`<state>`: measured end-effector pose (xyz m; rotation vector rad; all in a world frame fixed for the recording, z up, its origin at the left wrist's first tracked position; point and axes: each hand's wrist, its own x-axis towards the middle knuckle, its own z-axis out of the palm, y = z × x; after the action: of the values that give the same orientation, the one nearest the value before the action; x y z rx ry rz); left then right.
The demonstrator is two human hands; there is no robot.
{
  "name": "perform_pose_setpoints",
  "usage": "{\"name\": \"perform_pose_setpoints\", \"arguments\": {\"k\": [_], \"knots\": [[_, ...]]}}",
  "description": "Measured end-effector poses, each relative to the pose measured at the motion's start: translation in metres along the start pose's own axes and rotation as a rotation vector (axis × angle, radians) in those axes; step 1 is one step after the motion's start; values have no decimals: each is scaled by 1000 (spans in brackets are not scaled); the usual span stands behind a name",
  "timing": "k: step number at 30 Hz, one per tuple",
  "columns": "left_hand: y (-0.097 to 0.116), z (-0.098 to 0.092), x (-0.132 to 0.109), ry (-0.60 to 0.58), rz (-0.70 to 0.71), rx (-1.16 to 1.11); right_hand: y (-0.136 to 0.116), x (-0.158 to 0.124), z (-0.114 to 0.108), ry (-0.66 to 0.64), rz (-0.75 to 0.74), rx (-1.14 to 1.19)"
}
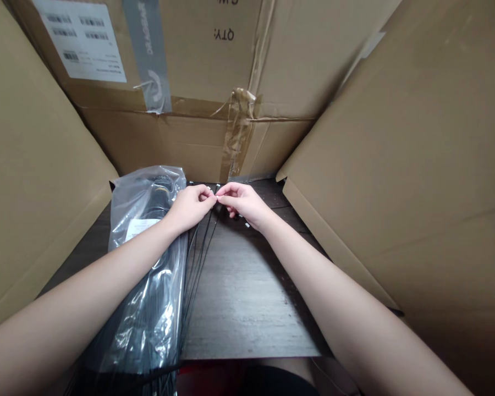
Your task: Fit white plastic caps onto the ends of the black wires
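Near the back of the dark table, my left hand [192, 207] and my right hand [243, 202] meet fingertip to fingertip. Both are closed in a pinch around a tiny white piece [218, 197], mostly covered by the fingers. Thin black cables [200, 258] trail from under my left fingers toward the table's front edge. A clear plastic bag [148, 308] full of black cables lies beneath my left forearm, with a white label [140, 227] on it. Several small white pieces [247, 225] are scattered around my hands.
A large cardboard box [198, 137] with tape and a printed label stands behind the hands. Cardboard panels rise at the left [33, 154] and right [416, 148], walling in the dark wooden table [251, 297]. Its front edge is close to my lap.
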<state>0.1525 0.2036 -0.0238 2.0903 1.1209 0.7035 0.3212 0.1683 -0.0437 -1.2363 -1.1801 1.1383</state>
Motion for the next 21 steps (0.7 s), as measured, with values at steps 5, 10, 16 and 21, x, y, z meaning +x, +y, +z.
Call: {"name": "perform_pose_setpoints", "arguments": {"k": [5, 10, 16, 21], "knots": [[0, 0, 0, -5, 11, 4, 1, 0, 0, -8, 2, -4], [1, 0, 0, 4, -9, 16, 2, 1, -1, -13, 3, -5], [1, 1, 0, -1, -21, 14, 1, 0, -1, -20, -8, -6], [1, 0, 0, -6, -14, 7, 1, 1, 0, -15, -10, -55]]}}
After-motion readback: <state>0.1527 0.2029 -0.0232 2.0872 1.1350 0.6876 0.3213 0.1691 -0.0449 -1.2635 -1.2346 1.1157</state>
